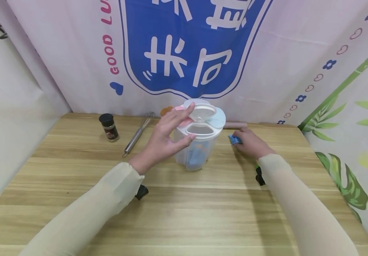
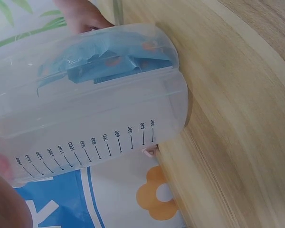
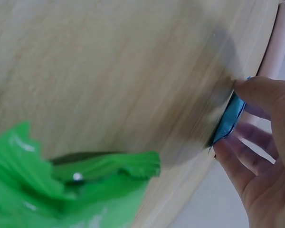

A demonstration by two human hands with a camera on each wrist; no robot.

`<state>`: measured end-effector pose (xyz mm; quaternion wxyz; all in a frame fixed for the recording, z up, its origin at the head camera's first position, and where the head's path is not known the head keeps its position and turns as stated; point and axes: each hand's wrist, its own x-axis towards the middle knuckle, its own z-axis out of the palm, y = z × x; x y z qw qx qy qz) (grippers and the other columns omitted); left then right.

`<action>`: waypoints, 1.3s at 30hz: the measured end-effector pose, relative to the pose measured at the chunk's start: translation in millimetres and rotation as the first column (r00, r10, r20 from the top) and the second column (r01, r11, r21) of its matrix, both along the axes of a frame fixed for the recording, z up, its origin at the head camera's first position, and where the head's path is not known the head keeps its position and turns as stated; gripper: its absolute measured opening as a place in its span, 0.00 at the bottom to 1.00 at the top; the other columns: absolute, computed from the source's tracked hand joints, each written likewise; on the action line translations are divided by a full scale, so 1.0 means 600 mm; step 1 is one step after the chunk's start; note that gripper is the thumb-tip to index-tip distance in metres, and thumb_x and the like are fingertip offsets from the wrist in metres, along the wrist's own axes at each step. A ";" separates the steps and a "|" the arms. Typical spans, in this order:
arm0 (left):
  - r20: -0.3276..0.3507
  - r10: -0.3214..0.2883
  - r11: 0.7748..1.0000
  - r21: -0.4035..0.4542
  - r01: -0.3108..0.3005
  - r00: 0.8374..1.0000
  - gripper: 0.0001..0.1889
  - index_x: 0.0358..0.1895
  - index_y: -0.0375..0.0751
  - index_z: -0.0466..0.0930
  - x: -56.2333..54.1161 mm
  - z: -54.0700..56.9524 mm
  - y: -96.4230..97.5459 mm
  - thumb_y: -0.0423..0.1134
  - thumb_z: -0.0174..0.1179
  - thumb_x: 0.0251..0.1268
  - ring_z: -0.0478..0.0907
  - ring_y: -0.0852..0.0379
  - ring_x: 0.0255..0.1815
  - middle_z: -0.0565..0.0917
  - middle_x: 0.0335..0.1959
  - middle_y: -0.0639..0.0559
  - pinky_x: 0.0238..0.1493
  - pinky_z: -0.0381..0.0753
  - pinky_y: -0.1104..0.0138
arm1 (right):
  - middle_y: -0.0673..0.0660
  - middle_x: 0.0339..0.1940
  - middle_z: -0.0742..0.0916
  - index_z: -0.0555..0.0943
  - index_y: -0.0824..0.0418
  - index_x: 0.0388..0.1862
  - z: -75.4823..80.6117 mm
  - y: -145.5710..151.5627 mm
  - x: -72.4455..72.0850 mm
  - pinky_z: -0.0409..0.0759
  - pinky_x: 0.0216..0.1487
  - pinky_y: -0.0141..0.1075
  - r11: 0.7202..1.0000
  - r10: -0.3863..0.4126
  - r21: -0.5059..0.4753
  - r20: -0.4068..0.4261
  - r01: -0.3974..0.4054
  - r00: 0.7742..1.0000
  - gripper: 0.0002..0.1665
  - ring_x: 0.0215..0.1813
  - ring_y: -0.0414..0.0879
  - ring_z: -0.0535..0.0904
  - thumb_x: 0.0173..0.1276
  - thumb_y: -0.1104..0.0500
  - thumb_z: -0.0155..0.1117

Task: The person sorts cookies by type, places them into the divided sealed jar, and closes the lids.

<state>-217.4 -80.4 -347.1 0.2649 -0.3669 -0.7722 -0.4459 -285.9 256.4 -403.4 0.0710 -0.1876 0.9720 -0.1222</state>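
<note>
A clear plastic storage container with measuring marks stands upright, blue packets inside one compartment. One lid flap is raised over an uncovered opening; other flaps are pink and light blue. My left hand rests at the lid's left side, its thumb and fingers extended; only part of it shows in the left wrist view. Right of the container, my right hand pinches a small blue packet at the tabletop, thumb on one side and fingers on the other. A green packet lies near my right wrist.
A black-capped spice jar and a metal whisk are on the wooden table to the left. Behind my right hand lies a pinkish rod. A printed curtain hangs along the back edge.
</note>
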 end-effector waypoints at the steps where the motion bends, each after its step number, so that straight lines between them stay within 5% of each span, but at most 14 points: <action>1: 0.000 0.000 1.000 0.000 0.000 1.000 0.39 0.77 0.40 0.70 0.000 0.000 0.000 0.41 0.72 0.62 0.77 0.46 0.70 0.88 0.61 0.45 0.87 0.58 0.51 | 0.72 0.67 0.80 0.78 0.70 0.65 0.000 0.000 0.000 0.76 0.73 0.62 1.000 0.010 0.002 -0.011 -0.010 1.000 0.23 0.68 0.68 0.77 0.75 0.62 0.65; 16: 0.007 0.005 1.000 -0.005 -0.005 1.000 0.39 0.77 0.41 0.70 0.002 0.001 0.000 0.42 0.72 0.62 0.77 0.47 0.70 0.87 0.63 0.45 0.87 0.58 0.50 | 0.71 0.66 0.83 0.73 0.67 0.72 -0.002 0.006 0.001 0.80 0.69 0.63 0.996 -0.006 0.087 -0.039 0.009 0.999 0.28 0.66 0.67 0.80 0.79 0.56 0.63; 32: -0.009 0.000 1.000 0.009 0.001 1.000 0.38 0.77 0.41 0.70 0.002 0.000 0.002 0.41 0.72 0.62 0.77 0.46 0.69 0.86 0.63 0.44 0.86 0.59 0.49 | 0.71 0.59 0.86 0.73 0.65 0.73 0.001 0.001 0.007 0.84 0.61 0.60 0.995 0.007 0.102 -0.046 -0.002 0.999 0.29 0.57 0.64 0.84 0.73 0.65 0.58; 39: -0.023 -0.002 1.000 0.018 0.002 1.000 0.38 0.76 0.41 0.71 0.001 -0.001 0.002 0.41 0.72 0.61 0.78 0.46 0.68 0.87 0.61 0.44 0.83 0.65 0.49 | 0.73 0.66 0.83 0.69 0.66 0.77 -0.001 0.006 0.008 0.81 0.67 0.62 0.996 -0.037 0.085 -0.020 0.038 0.999 0.33 0.66 0.67 0.81 0.73 0.65 0.58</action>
